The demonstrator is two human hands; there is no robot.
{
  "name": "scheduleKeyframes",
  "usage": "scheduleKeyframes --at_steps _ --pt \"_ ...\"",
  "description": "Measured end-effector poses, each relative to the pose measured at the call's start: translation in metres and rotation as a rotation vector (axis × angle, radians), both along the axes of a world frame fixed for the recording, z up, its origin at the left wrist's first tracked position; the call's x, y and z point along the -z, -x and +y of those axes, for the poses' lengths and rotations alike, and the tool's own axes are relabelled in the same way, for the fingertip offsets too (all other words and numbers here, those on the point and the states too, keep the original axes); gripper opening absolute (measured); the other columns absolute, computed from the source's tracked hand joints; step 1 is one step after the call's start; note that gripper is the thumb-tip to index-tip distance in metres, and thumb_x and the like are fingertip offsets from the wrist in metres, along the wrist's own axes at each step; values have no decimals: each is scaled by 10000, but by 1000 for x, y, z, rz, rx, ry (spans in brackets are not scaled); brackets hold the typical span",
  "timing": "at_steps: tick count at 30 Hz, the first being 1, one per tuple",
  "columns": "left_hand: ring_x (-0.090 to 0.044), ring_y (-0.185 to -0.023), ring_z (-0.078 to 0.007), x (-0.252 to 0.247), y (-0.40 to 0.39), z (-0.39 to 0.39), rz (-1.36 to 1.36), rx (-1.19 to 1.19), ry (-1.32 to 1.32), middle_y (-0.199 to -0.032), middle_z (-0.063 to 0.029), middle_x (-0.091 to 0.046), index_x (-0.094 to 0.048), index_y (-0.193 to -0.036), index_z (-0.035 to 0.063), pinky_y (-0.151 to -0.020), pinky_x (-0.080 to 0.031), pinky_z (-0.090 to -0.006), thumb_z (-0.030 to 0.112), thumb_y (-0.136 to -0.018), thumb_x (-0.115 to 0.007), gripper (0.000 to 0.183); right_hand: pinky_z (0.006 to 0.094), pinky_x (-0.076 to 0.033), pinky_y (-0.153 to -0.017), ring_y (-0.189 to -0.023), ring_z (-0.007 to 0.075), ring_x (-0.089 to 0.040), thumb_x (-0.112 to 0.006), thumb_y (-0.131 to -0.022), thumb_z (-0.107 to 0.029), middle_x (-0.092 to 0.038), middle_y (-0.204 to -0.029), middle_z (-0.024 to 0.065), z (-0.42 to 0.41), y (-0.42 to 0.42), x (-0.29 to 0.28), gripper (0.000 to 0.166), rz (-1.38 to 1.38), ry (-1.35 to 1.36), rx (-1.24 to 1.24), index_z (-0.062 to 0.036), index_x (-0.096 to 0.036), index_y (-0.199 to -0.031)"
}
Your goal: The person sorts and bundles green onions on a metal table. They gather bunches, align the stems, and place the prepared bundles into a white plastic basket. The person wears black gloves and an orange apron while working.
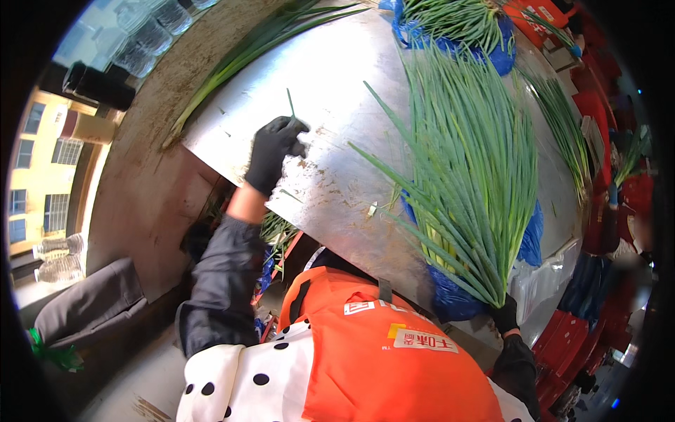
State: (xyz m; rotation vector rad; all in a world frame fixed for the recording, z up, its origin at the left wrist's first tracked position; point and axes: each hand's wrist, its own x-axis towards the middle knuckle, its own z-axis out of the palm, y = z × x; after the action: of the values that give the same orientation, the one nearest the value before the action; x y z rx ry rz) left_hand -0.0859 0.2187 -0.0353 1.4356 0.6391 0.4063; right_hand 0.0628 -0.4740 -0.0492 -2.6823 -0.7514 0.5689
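Observation:
A metal-topped table (337, 105) lies before me. Over its left part is my left hand (277, 150) in a black glove, its fingers closed around a thin green leaf piece (290, 103) that sticks up. My right hand (505, 315), also gloved in black, is at the table's near right edge and grips the lower end of a large bunch of green onions (469, 158). The leaves fan out away from me over the metal. Beneath the bunch lies a blue plastic bag (453, 295). Soil and leaf scraps are scattered between the hands.
Green onions on a blue bag (453, 21) lie at the far side, a smaller bunch (564, 126) at the right. Long leek-like stalks (227, 74) rest at the back left. Plastic bottles (134, 53) stand by the window. Another person's gloved hand (613, 194) holds green onions at far right.

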Motion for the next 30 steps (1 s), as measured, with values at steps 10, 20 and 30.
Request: scheduleKeyframes --at_steps 10,20,30 --pt "-633 -933 -265 -88 -67 -77 -371 429 -899 -983 -73 -681 -690 -898 102 -833 -462 -383 97 -772 -727 131 386 -531 -791 -921 308 -691 -702 -825 -158 -711 -1005 166 2 2 1 325 86 -3 106 -43 -659 -1126" --pt "-557 -981 -262 -55 -141 -142 -184 873 -1397 -894 -26 -628 -695 -825 176 -856 -408 -478 213 -773 -653 76 379 -527 -798 -927 289 -691 -676 -846 -120 -708 -1019 181 5 3 2 304 99 -57 157 -11 -650 -1129" --pt "-548 -905 -278 -51 -141 -141 -287 739 -1364 -857 -50 -588 -669 -747 187 -776 -425 -446 168 -765 -652 31 382 -523 -782 -913 320 -692 -652 -844 -98 -705 -987 192 16 6 -5 277 109 -67 215 -4 -647 -1104"
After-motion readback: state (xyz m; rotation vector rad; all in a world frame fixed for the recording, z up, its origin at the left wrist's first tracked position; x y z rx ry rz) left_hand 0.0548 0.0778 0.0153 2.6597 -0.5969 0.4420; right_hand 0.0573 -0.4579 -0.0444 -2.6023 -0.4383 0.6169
